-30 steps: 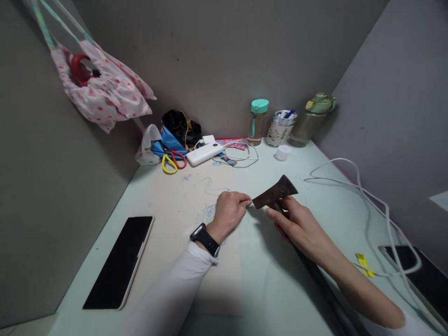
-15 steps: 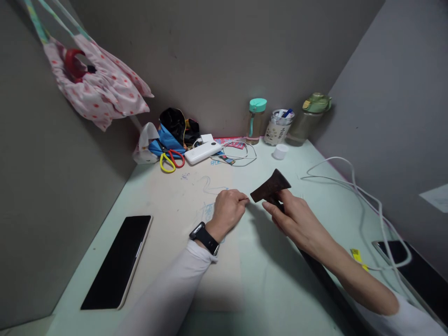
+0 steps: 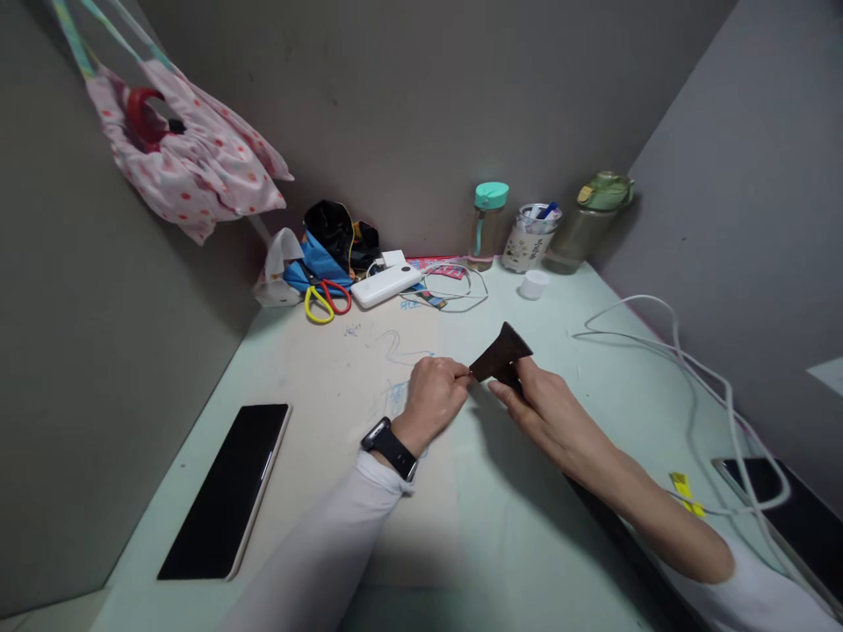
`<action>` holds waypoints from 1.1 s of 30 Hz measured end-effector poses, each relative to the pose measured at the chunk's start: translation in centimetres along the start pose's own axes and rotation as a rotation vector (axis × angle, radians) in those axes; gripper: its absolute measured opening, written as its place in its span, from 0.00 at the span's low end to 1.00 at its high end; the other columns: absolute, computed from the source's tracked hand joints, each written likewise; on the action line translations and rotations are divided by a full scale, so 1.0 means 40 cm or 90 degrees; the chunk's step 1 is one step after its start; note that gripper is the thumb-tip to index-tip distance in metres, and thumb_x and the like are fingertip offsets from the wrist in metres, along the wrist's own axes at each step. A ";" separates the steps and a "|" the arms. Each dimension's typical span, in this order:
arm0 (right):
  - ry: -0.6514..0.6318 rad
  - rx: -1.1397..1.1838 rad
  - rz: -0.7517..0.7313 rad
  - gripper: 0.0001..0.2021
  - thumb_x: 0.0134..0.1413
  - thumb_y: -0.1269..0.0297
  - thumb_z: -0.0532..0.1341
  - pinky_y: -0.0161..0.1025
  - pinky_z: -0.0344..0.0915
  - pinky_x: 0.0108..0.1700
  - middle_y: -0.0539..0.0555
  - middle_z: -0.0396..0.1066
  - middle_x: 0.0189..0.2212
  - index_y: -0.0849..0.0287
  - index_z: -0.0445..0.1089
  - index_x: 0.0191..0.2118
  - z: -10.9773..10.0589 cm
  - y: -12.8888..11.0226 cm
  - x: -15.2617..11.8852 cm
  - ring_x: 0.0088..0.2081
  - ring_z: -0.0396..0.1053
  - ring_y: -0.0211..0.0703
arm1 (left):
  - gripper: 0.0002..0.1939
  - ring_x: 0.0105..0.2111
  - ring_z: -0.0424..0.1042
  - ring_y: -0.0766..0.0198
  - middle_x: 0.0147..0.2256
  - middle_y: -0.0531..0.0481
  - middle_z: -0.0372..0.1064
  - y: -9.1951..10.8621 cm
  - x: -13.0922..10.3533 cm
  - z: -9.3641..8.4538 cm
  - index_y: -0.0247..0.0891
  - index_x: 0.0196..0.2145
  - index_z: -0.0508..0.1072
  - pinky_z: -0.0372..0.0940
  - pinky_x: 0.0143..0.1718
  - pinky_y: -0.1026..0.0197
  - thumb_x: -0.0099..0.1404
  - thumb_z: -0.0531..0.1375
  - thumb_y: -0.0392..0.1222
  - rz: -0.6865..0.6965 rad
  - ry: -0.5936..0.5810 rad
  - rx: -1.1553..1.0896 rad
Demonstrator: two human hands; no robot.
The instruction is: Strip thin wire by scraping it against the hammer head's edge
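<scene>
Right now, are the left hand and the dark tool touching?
Cannot tell. The head view shows the left hand ending right where the dark tool begins, with no clear gap, but one angle cannot separate contact from overlap.

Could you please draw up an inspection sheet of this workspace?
Surface: pale green table, beige sheet scribbled in blue.
Things in hand: axe, held above the table, its narrow end at the left hand; contact unclear.
Clutter: scissors, power bank, cap, left phone, right phone.
Hands: right hand grips the axe near its head; left hand closed, anything pinched unclear.
Cables: white cable loops over the right phone; thin cable beside the power bank.
Surroundings: grey wall behind, pink dotted bag hanging at left.
</scene>
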State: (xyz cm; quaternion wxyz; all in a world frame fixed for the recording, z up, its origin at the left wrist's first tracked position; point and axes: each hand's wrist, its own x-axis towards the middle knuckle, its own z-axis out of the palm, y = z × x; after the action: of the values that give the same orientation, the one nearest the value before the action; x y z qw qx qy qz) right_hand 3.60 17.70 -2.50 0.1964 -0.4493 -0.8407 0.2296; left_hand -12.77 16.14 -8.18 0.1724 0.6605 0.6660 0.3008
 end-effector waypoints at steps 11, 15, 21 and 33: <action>0.014 -0.043 -0.040 0.08 0.60 0.63 0.50 0.38 0.53 0.25 0.50 0.62 0.22 0.51 0.50 0.30 0.006 -0.026 -0.006 0.23 0.61 0.43 | 0.14 0.32 0.75 0.58 0.31 0.41 0.80 0.000 0.005 0.000 0.35 0.29 0.82 0.59 0.33 0.59 0.60 0.56 0.34 -0.023 -0.011 0.054; -0.001 -0.052 -0.005 0.08 0.60 0.61 0.50 0.39 0.52 0.25 0.51 0.61 0.21 0.51 0.50 0.30 0.002 -0.024 0.005 0.22 0.61 0.44 | 0.14 0.33 0.76 0.58 0.32 0.42 0.80 -0.001 0.004 0.001 0.36 0.31 0.83 0.60 0.34 0.60 0.62 0.56 0.35 -0.010 -0.013 0.039; -0.006 -0.053 0.023 0.08 0.59 0.56 0.49 0.40 0.55 0.28 0.55 0.66 0.25 0.52 0.51 0.31 -0.018 -0.026 0.000 0.26 0.66 0.47 | 0.14 0.36 0.76 0.58 0.35 0.44 0.81 -0.005 0.007 0.005 0.37 0.34 0.83 0.61 0.38 0.59 0.63 0.56 0.36 0.006 -0.011 0.014; 0.010 -0.062 0.032 0.12 0.53 0.52 0.51 0.39 0.51 0.23 0.52 0.62 0.17 0.50 0.49 0.25 -0.009 -0.018 -0.012 0.19 0.59 0.43 | 0.15 0.37 0.77 0.57 0.36 0.44 0.80 0.003 -0.001 0.003 0.39 0.35 0.83 0.64 0.39 0.58 0.64 0.55 0.38 0.001 -0.041 0.046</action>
State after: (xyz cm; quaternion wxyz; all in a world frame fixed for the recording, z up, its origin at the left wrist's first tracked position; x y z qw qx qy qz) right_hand 3.56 17.03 -1.86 0.1754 -0.4811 -0.8378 0.1897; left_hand -12.60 16.11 -8.18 0.1697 0.6761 0.6700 0.2555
